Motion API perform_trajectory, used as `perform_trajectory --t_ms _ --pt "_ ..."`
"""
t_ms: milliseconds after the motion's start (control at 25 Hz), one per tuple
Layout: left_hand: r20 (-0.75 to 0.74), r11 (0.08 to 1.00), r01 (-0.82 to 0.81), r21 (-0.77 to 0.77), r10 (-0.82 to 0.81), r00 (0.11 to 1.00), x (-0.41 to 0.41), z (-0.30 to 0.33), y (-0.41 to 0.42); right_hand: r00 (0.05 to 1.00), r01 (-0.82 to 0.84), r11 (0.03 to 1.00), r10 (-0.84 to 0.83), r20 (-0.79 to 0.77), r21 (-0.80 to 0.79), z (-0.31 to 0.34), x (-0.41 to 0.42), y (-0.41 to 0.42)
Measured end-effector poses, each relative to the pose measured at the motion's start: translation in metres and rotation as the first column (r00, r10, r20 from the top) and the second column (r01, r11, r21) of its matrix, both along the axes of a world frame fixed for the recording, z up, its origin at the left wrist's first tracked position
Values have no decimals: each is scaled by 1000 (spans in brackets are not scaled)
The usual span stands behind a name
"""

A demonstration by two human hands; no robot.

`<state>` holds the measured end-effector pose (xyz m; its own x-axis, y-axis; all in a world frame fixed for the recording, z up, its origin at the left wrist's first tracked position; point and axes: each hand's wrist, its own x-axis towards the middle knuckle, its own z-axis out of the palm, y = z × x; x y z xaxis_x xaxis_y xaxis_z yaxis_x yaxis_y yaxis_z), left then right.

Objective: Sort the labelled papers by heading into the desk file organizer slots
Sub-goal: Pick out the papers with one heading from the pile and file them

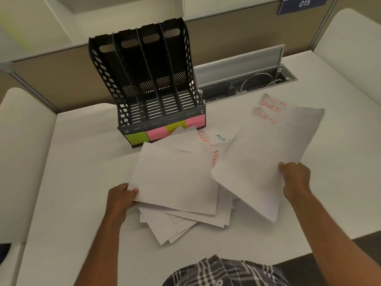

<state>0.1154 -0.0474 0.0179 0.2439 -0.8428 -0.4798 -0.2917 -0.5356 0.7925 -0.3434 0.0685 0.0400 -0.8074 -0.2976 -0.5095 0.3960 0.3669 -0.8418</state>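
Note:
A black file organizer (pixel 144 83) with several empty slots stands at the back of the white desk; green and pink sticky labels (pixel 156 133) line its front. A loose heap of white papers (pixel 185 221) lies in front of it. My left hand (pixel 120 200) grips the corner of a blank-side-up sheet (pixel 175 176) on top of the heap. My right hand (pixel 295 179) pinches the edge of a lifted sheet (pixel 263 157). Beyond it lie sheets headed SPORTS (pixel 268 109) in red. Between the held sheets peek red headings and a green ADM heading (pixel 220 138).
An open cable hatch (pixel 243 79) with wires sits in the desk right of the organizer. A beige partition (pixel 61 79) runs behind. White chair backs flank the desk at left (pixel 22 151) and right (pixel 350 34). My checked shirt (pixel 224 273) shows at the bottom.

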Motion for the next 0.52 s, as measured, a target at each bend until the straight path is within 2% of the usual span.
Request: perform_trajectory --t_ms 120,360,400,440,480,520 --pt "43 992 97 76 -100 994 -15 -2 12 990 -141 990 141 -3 -20 -11 15 4" --pt "-47 961 123 247 -115 992 -34 -3 31 908 -418 908 418 9 -13 -18 41 4" --pt "-9 957 148 249 -151 989 -35 -2 33 893 -449 893 449 22 -31 -18 43 3" --pt "140 957 193 216 -226 964 -37 1 36 879 -473 880 475 42 -47 -17 45 1" --pt "362 963 235 129 -267 893 -41 5 37 862 -501 864 504 55 -55 -17 46 0" --pt "540 957 289 -33 -227 811 -47 9 40 842 -531 845 534 71 -63 -16 47 -1"
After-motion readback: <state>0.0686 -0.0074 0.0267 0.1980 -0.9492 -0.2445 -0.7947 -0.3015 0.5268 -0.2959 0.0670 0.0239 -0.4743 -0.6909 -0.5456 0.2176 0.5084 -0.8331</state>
